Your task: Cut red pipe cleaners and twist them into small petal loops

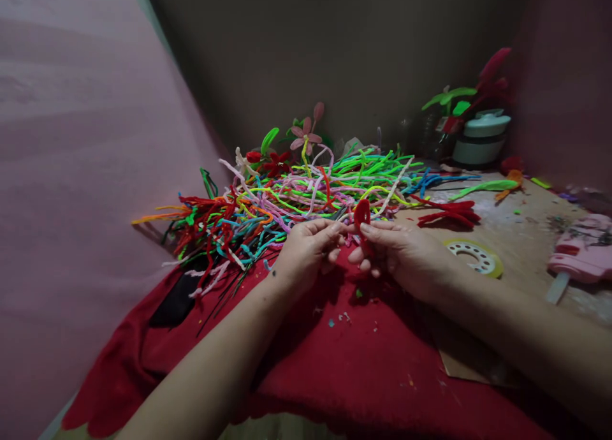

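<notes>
My left hand [306, 249] and my right hand [401, 252] meet at the middle of the view, both pinching a red pipe cleaner [362, 213] bent into a small petal-like loop that sticks up between the fingertips. Both hands are closed on it, over a red cloth [344, 357] spread across my lap and the table's near edge. Just beyond the hands lies a big tangled pile of coloured pipe cleaners [296, 194].
Red pipe-cleaner petals [449, 213] and a yellow-rimmed tape roll [475, 256] lie right of the hands. A pink glue gun [581, 258] rests at the far right. Finished pipe-cleaner flowers [306, 137] and a white pot [480, 140] with more flowers stand at the back. A pink wall closes the left side.
</notes>
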Motion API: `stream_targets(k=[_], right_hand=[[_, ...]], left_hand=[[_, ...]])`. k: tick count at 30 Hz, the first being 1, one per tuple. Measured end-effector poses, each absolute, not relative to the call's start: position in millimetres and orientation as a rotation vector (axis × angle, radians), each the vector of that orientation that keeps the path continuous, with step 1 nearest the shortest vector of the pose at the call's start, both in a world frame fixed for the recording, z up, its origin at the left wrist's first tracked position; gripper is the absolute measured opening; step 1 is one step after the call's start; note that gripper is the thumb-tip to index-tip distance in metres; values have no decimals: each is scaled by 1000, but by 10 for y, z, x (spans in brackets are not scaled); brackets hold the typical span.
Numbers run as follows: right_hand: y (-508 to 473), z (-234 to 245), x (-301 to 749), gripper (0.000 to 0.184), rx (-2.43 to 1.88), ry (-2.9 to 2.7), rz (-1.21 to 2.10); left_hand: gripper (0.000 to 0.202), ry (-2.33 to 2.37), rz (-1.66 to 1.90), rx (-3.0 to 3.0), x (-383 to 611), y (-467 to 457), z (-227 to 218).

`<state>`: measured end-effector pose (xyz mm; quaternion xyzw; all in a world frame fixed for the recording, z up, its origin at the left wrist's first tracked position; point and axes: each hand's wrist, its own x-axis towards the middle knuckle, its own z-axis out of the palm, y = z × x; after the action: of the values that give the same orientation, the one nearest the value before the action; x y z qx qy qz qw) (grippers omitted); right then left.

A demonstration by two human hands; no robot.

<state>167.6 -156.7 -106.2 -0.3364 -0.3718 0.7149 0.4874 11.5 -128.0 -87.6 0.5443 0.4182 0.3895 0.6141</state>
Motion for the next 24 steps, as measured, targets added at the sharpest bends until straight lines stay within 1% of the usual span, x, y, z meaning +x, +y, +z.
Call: stream_targets(k=[5, 10, 13, 17, 20, 22, 24], right_hand=[[-1540, -1109, 1694, 16, -784, -893, 1771], [-1545, -1111, 1670, 20, -808, -960, 1744], [-1563, -1095, 1646, 20, -919, -1017, 1652], [-1607, -1056, 1620, 14, -1080, -1110, 1385], [-1629, -1022, 1613, 12, -1177, -1146, 1215], [-1633, -1007, 1612, 16, -1208, -1185, 1149], [-1630, -1000, 1609, 19, -1222, -1205, 1151]], left_hand=[[21, 848, 720, 1218, 132, -1293, -936], [20, 809, 733, 1258, 166, -1297, -981], [17, 844, 746, 1242, 184, -1300, -983], [15, 995, 769, 1304, 232, -1346, -944], [15, 1164, 818, 1571, 269, -1391, -933], [13, 1254, 869, 1948, 273, -1412, -961], [11, 1292, 906, 2437, 256, -1425, -1013]])
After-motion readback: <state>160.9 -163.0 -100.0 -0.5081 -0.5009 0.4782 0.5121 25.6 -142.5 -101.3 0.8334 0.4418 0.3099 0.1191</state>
